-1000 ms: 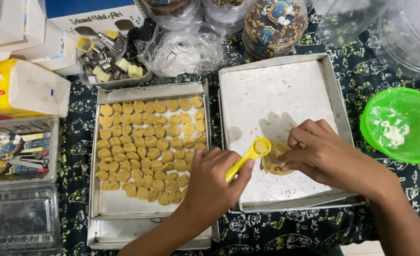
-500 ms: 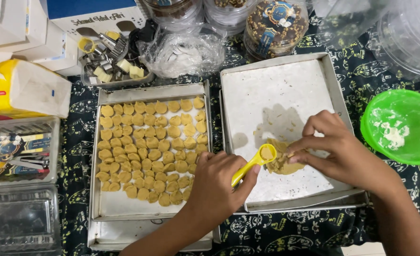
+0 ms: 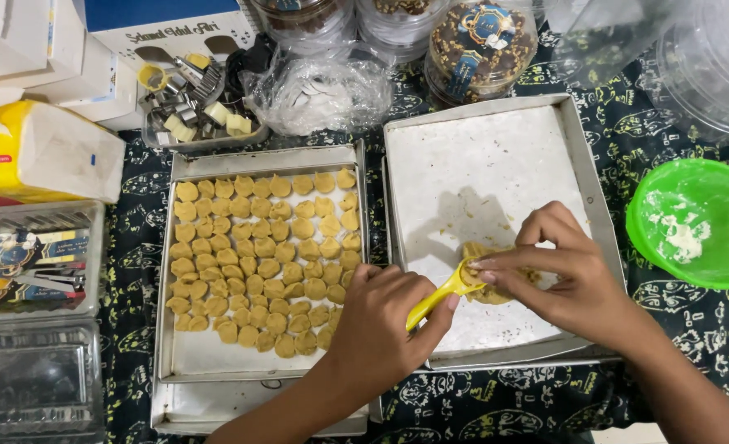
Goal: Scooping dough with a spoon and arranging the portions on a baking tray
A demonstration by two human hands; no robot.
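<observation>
Here, dough pieces [image 3: 257, 263] in tray [image 3: 165, 329]

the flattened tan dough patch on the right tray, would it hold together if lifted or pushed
The flattened tan dough patch probably tears or crumbles: its edge looks ragged and crumbs dot the floured square metal tray. It likely sags when lifted, being thin. Pushed, it may smear rather than slide, though the flour could help.

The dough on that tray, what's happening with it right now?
A person is working a lump of dough on the floured right tray. The left hand holds a yellow scoop against the dough, while the right hand presses dough at its tip with the fingertips. The left tray beside it is mostly filled with rows of small dough pieces. A green bowl sits to the right.
</observation>
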